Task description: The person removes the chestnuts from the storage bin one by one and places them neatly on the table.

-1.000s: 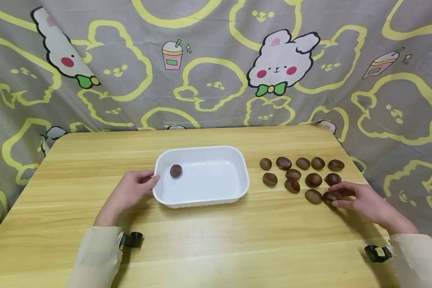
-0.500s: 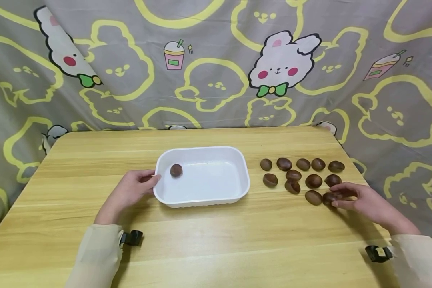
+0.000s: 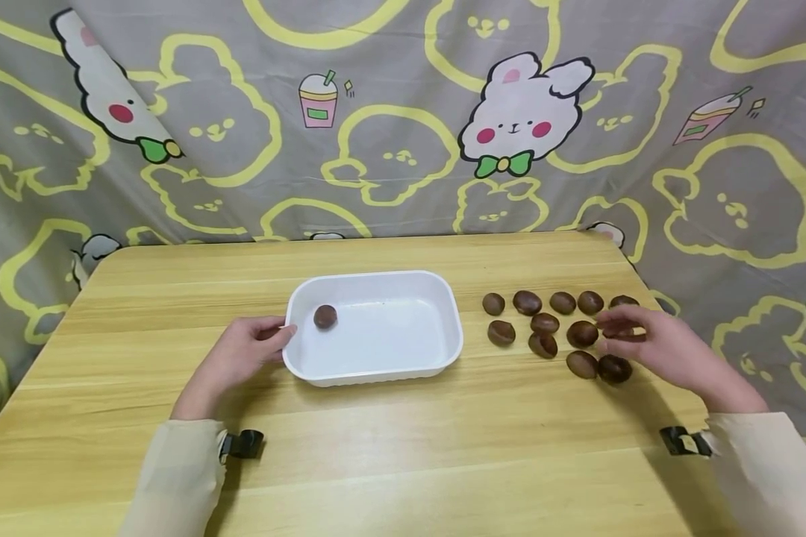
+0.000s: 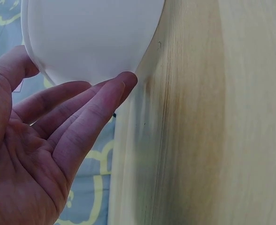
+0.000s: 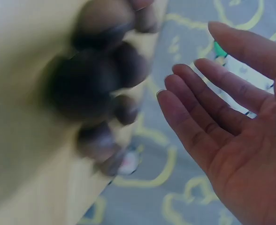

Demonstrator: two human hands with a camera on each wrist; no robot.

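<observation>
- Now the left hand [image 3: 242, 358] rests with relaxed fingers against the white tray's [image 3: 376, 373] left rim; one chestnut [image 3: 325, 316] lies inside.
- Right hand [image 3: 651, 347], fingers straight and empty, hovers over the chestnuts [image 3: 544, 324] right of the tray.

The scene is seen by the head view from above and in front, looking forward and down over the whole worktop [image 3: 389, 425] toward a patterned curtain [image 3: 389, 112] behind it. The left wrist view is set very near the left hand [image 4: 44, 154], facing along the palm to the white tray [image 4: 91, 37] and the wood surface. The right wrist view is held close under the right hand [image 5: 232, 136], facing the blurred chestnuts [image 5: 95, 79]. Tray, chestnuts and both hands are shared with the head view.
</observation>
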